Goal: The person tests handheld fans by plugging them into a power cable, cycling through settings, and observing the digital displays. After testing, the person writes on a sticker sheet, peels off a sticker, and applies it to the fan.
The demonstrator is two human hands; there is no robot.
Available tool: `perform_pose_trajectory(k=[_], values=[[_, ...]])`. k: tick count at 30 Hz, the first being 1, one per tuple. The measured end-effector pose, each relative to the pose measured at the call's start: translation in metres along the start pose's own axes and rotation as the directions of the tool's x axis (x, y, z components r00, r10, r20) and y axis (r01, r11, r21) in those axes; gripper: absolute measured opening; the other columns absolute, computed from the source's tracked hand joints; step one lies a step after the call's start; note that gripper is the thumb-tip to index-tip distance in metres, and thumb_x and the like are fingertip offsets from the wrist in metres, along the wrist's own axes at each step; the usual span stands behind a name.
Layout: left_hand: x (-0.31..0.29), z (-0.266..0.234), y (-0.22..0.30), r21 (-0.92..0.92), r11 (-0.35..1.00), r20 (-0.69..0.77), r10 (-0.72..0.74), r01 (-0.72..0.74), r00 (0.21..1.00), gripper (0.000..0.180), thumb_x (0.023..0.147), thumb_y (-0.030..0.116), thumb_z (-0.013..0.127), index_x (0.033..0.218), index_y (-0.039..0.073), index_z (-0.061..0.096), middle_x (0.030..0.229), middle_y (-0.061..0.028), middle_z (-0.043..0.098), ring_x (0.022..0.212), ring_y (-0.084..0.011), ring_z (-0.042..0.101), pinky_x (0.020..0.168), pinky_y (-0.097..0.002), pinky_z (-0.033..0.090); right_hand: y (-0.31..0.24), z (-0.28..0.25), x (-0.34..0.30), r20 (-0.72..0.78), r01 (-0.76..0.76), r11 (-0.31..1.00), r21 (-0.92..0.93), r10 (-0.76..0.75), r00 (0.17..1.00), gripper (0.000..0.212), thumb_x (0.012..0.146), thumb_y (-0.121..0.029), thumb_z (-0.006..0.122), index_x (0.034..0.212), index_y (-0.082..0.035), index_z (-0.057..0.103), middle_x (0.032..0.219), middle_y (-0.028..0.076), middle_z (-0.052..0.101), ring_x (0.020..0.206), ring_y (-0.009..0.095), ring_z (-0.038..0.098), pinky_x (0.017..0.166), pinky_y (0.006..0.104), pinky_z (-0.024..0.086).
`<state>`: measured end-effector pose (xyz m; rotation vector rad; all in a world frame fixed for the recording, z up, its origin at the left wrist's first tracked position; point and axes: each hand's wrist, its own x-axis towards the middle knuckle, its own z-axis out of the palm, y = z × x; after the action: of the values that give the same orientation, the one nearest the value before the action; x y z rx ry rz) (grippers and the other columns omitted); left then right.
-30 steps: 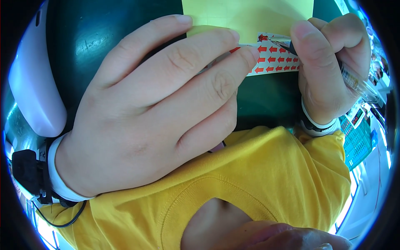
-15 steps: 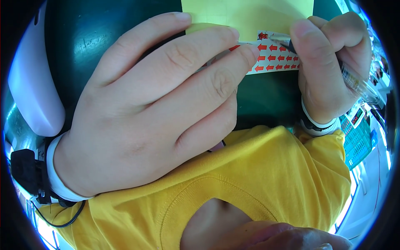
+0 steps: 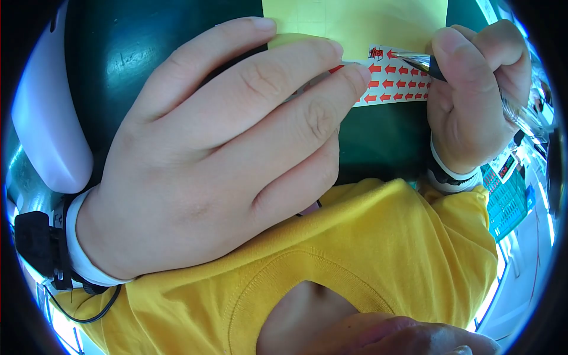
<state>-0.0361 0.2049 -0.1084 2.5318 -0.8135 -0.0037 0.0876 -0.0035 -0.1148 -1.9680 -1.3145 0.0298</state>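
A white strip of arrow stickers (image 3: 384, 89), printed with rows of red arrows, lies over the lower edge of a yellow paper sheet (image 3: 355, 21). Dark ink marks cover the arrow at its upper left corner. My left hand (image 3: 236, 130) rests palm down with fingers stretched and apart, fingertips on the strip and the yellow sheet; its thumb tip is hidden. In my right hand (image 3: 473, 94), closed in a writing grip, is a pen (image 3: 421, 61) with a silver cone tip, dark grip and clear barrel. The pen's point is at the arrow beside the marked one.
The papers lie on a dark green tabletop (image 3: 378, 145). A smooth pale lilac object (image 3: 50, 118) stands at the left. Beyond my right wrist, lower down, is a teal plastic basket (image 3: 506, 204). A black device with a cable (image 3: 38, 242) is on my left wrist.
The pen and my right hand have shifted slightly right, from the marked arrow to the arrow beside it. My left hand has stayed nearly still.
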Motion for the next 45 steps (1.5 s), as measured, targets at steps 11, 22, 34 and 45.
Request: perform_pose_trajectory(k=[11, 22, 34, 45], values=[[0.001, 0.017, 0.0, 0.014, 0.999, -0.156, -0.026, 0.029, 0.987, 0.022, 0.072, 0.0, 0.063, 0.094, 0.002, 0.063, 0.115, -0.0112, 0.064, 0.108, -0.0282, 0.058, 0.092, -0.0409, 0.047, 0.01, -0.035, 0.034, 0.369, 0.446, 0.724, -0.526, -0.278, 0.887, 0.021, 0.086, 0.001, 0.06, 0.105, 0.002, 0.054, 0.086, 0.012, 0.064, 0.067, 0.012, 0.056, 0.063, 0.024, 0.044], [0.009, 0.015, 0.009, -0.007, 0.995, -0.127, -0.099, 0.099, 0.987, 0.021, 0.069, 0.003, 0.068, 0.091, 0.006, 0.067, 0.118, -0.0175, 0.059, 0.107, -0.0339, 0.058, 0.09, -0.0431, 0.048, -0.019, -0.021, 0.004, 0.401, 0.205, 0.901, -0.383, -0.038, 0.915, 0.077, 0.07, 0.001, 0.074, 0.135, 0.011, 0.034, 0.094, 0.007, 0.069, 0.08, 0.019, 0.055, 0.081, 0.0305, 0.039], [0.02, 0.013, 0.011, -0.051, 0.991, -0.164, -0.128, 0.121, 0.978, 0.019, 0.07, 0.005, 0.068, 0.09, 0.006, 0.066, 0.119, -0.0153, 0.059, 0.108, -0.033, 0.058, 0.09, -0.0428, 0.049, -0.028, -0.018, 0.006, 0.331, 0.193, 0.853, -0.485, -0.025, 0.943, 0.068, 0.069, 0.004, 0.072, 0.13, 0.01, 0.043, 0.087, 0.002, 0.069, 0.081, 0.017, 0.049, 0.08, 0.0296, 0.037], [0.014, 0.009, 0.005, -0.072, 0.99, -0.129, -0.129, 0.121, 0.983, 0.024, 0.068, 0.005, 0.065, 0.092, 0.005, 0.066, 0.119, -0.0157, 0.057, 0.11, -0.0337, 0.056, 0.092, -0.0442, 0.047, -0.021, -0.02, 0.006, 0.31, 0.028, 0.911, -0.412, 0.111, 0.944, 0.064, 0.07, 0.008, 0.067, 0.13, 0.006, 0.045, 0.101, 0.01, 0.067, 0.088, 0.024, 0.056, 0.093, 0.0358, 0.037]])
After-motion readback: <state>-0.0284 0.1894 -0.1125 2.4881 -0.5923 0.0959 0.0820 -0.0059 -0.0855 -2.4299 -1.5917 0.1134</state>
